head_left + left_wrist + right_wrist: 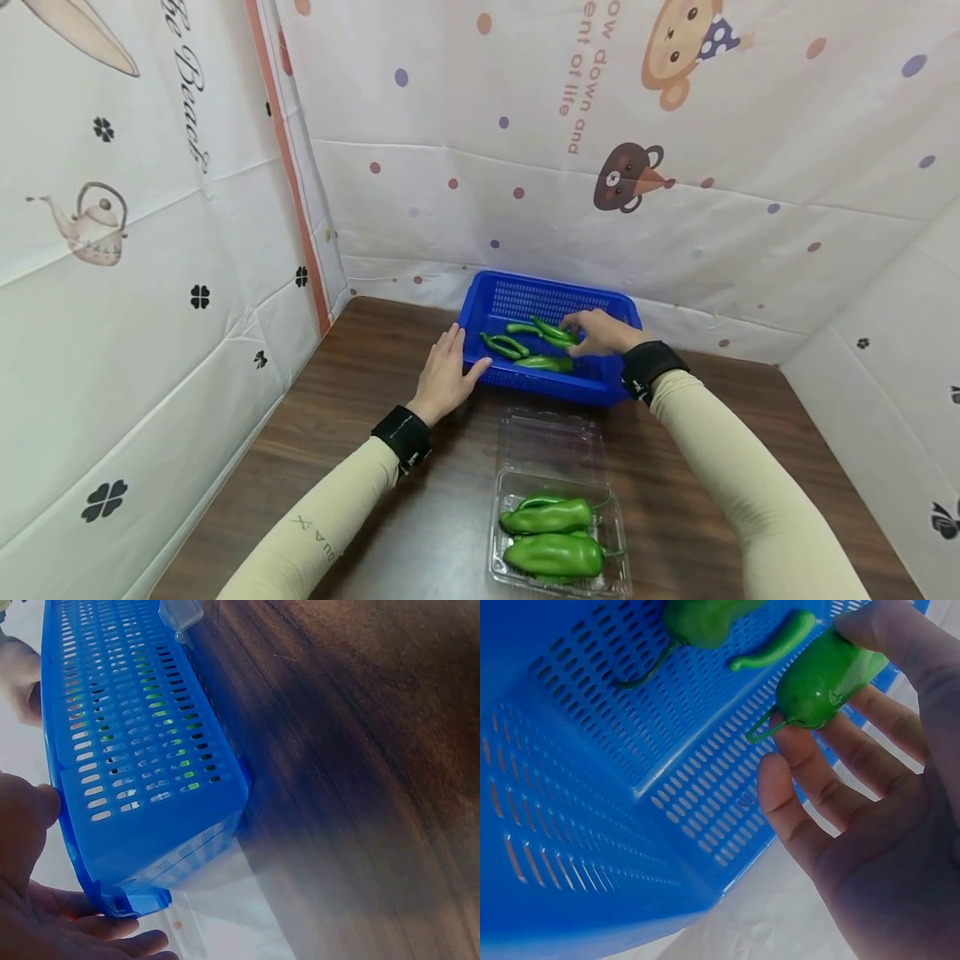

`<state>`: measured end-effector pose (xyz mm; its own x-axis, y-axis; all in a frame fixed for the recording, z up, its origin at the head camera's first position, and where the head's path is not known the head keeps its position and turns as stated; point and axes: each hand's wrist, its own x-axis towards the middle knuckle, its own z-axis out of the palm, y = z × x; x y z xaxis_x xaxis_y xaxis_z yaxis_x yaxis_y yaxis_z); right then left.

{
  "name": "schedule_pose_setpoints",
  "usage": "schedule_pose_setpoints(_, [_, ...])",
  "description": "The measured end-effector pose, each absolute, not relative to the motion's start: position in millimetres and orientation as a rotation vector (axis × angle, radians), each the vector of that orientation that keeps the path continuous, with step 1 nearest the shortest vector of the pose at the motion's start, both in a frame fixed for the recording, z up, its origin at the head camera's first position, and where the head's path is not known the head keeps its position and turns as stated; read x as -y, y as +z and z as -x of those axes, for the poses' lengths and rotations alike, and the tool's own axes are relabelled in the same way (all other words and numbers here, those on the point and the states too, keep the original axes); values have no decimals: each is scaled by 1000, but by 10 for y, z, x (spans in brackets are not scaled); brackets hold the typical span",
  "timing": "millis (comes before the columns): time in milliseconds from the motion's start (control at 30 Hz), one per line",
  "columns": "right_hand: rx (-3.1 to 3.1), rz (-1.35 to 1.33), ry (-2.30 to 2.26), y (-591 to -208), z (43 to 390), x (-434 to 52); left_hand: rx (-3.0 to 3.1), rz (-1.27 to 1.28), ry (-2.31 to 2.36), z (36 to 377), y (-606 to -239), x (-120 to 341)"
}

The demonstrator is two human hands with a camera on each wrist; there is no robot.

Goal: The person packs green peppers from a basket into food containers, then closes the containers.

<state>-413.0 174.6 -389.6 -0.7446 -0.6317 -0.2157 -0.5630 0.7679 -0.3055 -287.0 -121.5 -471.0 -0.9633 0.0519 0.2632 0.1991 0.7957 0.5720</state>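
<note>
A blue slotted basket (547, 385) stands at the back of the brown table, holding several green peppers (504, 346). My right hand (596, 332) reaches into it and pinches one green pepper (557, 333). The right wrist view shows that pepper (826, 679) held between the thumb and the fingers (802, 761), just above the basket floor (630, 750). My left hand (447, 375) lies flat with straight fingers against the basket's near left corner. In the left wrist view, the palm (45, 915) touches the basket wall (142, 750).
An open clear plastic clamshell (592, 575) sits in front of the basket with two large green peppers (547, 517) in its tray and its lid (553, 442) laid back toward the basket. Printed sheets wall the table (360, 392) on three sides.
</note>
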Motion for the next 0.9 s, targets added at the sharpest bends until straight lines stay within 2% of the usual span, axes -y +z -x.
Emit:
schedule_pose_setpoints(333, [-2694, 994, -331, -3814, 4022, -1787, 2697, 280, -941, 2774, -4665, 1227])
schedule_pose_setpoints(900, [-2738, 1146, -330, -3710, 3726, -1851, 2659, 620, -1020, 2386, -4641, 1101])
